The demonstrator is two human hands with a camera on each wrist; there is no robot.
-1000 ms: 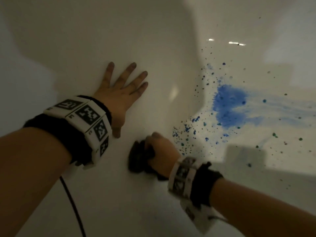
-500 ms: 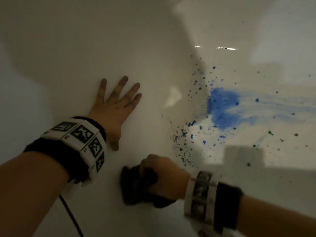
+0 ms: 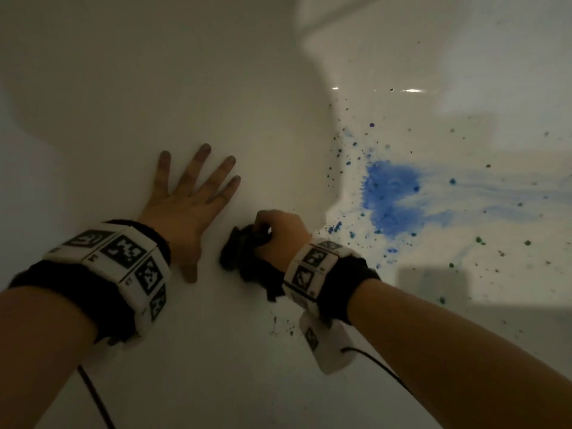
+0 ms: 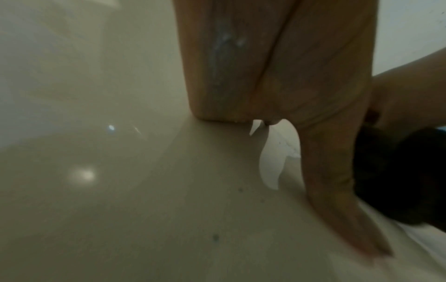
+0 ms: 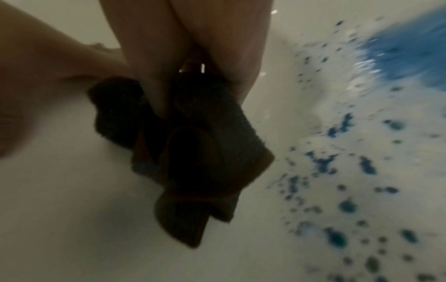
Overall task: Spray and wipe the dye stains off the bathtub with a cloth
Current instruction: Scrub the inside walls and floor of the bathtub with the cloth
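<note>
My right hand (image 3: 275,232) grips a dark bunched cloth (image 3: 240,258) and presses it against the white bathtub wall (image 3: 185,88). In the right wrist view the cloth (image 5: 205,152) hangs folded below my curled fingers (image 5: 149,76). A big blue dye stain (image 3: 391,196) with blue and green speckles lies on the tub floor to the right of the cloth. A few dark specks (image 3: 278,328) sit on the wall under my right wrist. My left hand (image 3: 185,209) lies flat on the wall with fingers spread, left of the cloth; its palm (image 4: 265,66) presses the surface.
Pale blue smears (image 3: 510,187) run right from the stain across the tub floor. A light reflection (image 3: 411,90) shines at the tub's far curve. A black cable (image 3: 93,394) hangs from my left wrist band, another cable (image 3: 380,363) from the right.
My right hand with the cloth went down the wall half a second ago and has come back up toward the left hand. The left hand stayed flat on the wall.
</note>
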